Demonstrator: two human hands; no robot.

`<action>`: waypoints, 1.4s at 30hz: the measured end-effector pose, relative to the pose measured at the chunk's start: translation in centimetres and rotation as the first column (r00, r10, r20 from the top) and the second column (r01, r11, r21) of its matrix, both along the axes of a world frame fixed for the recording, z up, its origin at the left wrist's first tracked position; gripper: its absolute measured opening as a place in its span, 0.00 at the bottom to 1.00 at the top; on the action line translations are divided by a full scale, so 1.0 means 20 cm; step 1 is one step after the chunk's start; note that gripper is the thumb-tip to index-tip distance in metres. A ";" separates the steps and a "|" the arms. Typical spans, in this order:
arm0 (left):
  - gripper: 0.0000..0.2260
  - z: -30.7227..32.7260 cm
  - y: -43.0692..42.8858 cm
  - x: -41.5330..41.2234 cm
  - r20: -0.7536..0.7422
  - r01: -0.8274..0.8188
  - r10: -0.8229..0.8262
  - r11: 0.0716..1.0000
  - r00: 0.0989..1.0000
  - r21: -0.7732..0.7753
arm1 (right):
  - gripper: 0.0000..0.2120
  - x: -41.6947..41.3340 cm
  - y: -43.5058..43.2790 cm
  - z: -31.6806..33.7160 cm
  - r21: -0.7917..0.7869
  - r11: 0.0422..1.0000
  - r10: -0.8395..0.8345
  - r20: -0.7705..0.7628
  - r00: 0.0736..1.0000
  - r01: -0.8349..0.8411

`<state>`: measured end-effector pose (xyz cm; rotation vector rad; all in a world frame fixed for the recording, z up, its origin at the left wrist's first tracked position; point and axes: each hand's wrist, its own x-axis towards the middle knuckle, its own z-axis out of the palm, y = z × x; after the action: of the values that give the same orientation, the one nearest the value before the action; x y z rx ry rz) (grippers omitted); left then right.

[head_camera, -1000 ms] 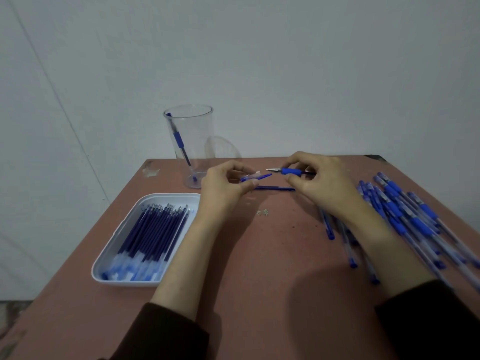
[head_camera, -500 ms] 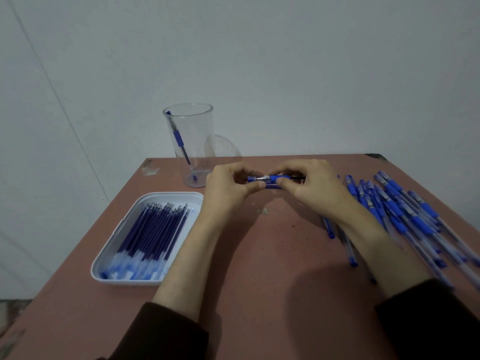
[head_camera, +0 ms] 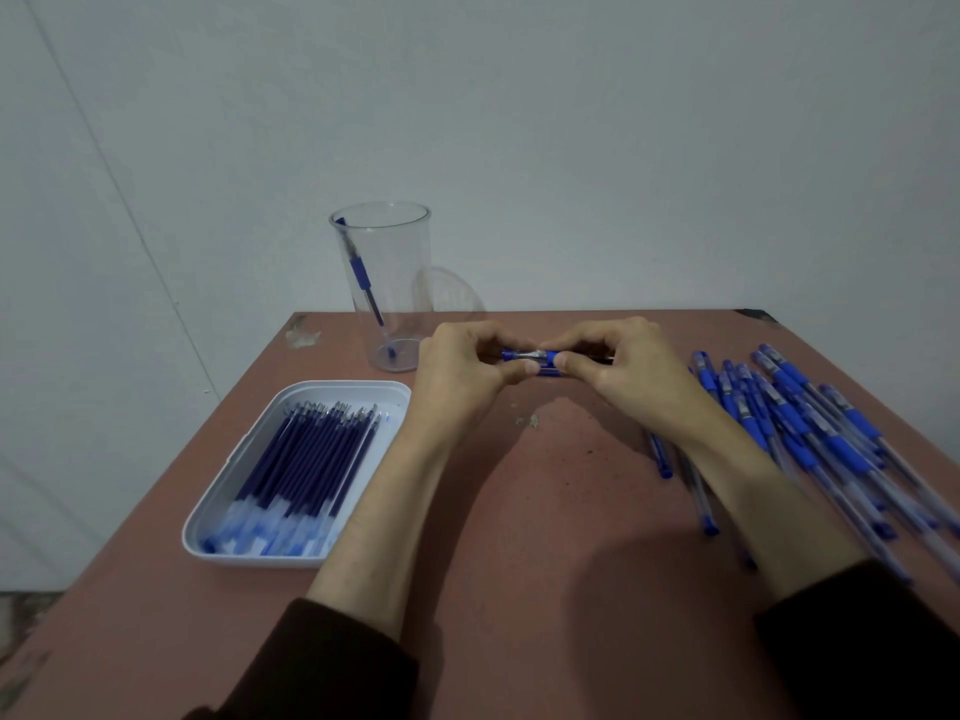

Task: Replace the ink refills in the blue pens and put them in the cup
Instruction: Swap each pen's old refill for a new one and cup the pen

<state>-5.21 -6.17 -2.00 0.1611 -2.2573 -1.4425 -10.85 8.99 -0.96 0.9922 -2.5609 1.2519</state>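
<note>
Pen (head_camera: 525, 355) pinched between left hand (head_camera: 462, 368) and right hand (head_camera: 626, 368).

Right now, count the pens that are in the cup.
1. One blue pen leans inside the clear cup, against its left rim. The cup is see-through, so none seems hidden. The left hand and right hand grip a second pen outside it.
</note>
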 end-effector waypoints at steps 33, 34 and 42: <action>0.34 0.15 -0.51 -0.12 -0.032 -0.240 0.242 0.969 0.970 0.061 | 0.11 -0.15 -0.90 0.46 0.049 0.991 0.122 -0.025 0.992 -0.121; 0.34 0.15 -0.50 -0.12 -0.039 -0.234 0.237 0.970 0.971 0.070 | 0.11 -0.14 -0.89 0.47 0.087 0.988 0.132 -0.020 0.991 -0.130; 0.36 0.15 -0.50 -0.12 -0.057 -0.211 0.219 0.970 0.974 0.123 | 0.16 -0.09 -0.88 0.52 0.150 0.968 0.190 0.098 0.977 -0.203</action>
<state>-7.63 -16.08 0.97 0.3743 -2.0306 -1.4394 -12.60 -8.60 9.39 1.2802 -2.7181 1.1699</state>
